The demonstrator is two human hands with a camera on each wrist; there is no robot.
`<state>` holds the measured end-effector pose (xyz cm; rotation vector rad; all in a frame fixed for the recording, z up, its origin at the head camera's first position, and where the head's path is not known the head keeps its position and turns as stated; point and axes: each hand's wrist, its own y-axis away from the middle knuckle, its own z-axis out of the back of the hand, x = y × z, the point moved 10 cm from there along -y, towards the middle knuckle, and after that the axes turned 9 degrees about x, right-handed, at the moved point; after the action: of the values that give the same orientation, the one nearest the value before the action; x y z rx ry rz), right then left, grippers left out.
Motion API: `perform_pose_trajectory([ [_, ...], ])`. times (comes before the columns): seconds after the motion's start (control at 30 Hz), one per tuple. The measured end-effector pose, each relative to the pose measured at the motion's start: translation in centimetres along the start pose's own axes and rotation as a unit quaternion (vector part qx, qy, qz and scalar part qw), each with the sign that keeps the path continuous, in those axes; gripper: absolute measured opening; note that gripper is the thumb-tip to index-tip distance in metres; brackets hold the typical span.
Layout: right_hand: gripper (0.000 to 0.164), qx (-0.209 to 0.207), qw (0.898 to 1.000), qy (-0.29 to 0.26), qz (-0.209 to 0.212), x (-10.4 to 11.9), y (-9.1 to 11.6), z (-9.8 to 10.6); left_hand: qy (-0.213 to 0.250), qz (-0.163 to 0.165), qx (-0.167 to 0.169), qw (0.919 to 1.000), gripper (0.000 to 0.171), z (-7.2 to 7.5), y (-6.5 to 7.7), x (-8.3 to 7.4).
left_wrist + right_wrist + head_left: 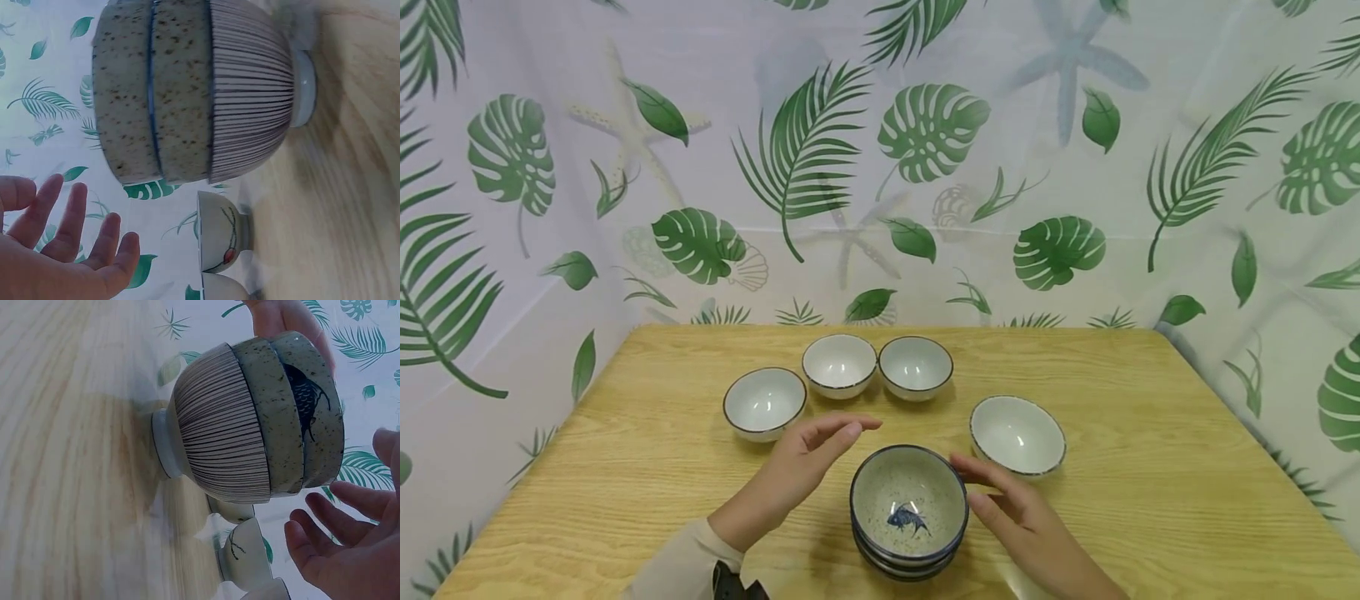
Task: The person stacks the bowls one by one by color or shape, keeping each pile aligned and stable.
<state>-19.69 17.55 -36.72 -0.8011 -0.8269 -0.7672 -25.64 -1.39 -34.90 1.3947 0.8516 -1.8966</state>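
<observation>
A stack of three bowls stands upright near the front of the table. Its top speckled bowl (906, 479) has a dark blue rim and a blue fish painted inside. A second speckled bowl (181, 94) sits beneath it, over a bottom bowl with dark vertical stripes (250, 94). My left hand (797, 467) hovers left of the stack, fingers loosely extended and apart from the bowls. On the other side, my right hand (1022, 517) has relaxed fingers with fingertips right at the top rim. Neither hand grips anything.
Behind the stack, three white bowls stand left to centre: a left one (765, 404), a middle one (839, 367) and another (916, 367). A fourth pale bowl (1017, 433) stands just beyond my right hand. A leaf-patterned cloth (947, 275) hangs behind the wooden table (1150, 467).
</observation>
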Motion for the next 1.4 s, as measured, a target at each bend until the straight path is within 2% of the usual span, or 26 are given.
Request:
perform_pose_trajectory([
  [0.17, 0.029, -0.041, 0.998, -0.003, -0.047, -0.4, -0.5, 1.7, 0.013, -0.022, -0.005, 0.9997, 0.035, 0.3, -0.8, -1.4],
  [0.27, 0.03, -0.059, 0.998, -0.012, -0.027, 0.1, -0.8, 2.5, 0.04, -0.028, -0.005, 0.9988, 0.036, -0.1, -1.6, -2.5],
  [0.43, 0.032, -0.094, 0.995, -0.016, 0.002, 0.6, -0.7, 3.5, 0.075, -0.022, 0.015, 0.9968, 0.039, -1.7, -2.8, -4.2],
  [0.57, 0.032, -0.142, 0.99, 0.018, -0.021, 0.5, -0.2, 5.0, 0.093, -0.013, 0.044, 0.9946, 0.041, -3.2, -3.9, -5.4],
  [0.67, 0.033, -0.173, 0.983, 0.035, -0.041, 0.3, 0.1, 6.4, 0.106, -0.017, 0.052, 0.9928, 0.041, -4.1, -4.7, -6.1],
  [0.8, 0.039, -0.198, 0.976, 0.037, -0.085, -0.5, 0.5, 7.8, 0.111, -0.004, 0.055, 0.9923, 0.042, -5.3, -5.4, -6.0],
  [1.0, 0.049, -0.221, 0.96, 0.023, -0.171, -2.8, 1.6, 9.1, 0.119, 0.026, 0.067, 0.9903, 0.045, -6.6, -6.1, -4.8],
  [1.17, 0.057, -0.207, 0.946, -0.051, -0.243, -5.5, 2.4, 9.5, 0.158, 0.043, 0.078, 0.9834, 0.048, -7.5, -6.3, -4.3],
  [1.27, 0.063, -0.185, 0.933, -0.104, -0.291, -7.3, 2.8, 9.3, 0.16, 0.047, 0.081, 0.9826, 0.049, -7.9, -6.3, -4.1],
  [1.4, 0.077, -0.151, 0.913, -0.176, -0.335, -9.2, 3.4, 8.5, 0.158, 0.052, 0.08, 0.9828, 0.052, -8.2, -6.5, -3.7],
])
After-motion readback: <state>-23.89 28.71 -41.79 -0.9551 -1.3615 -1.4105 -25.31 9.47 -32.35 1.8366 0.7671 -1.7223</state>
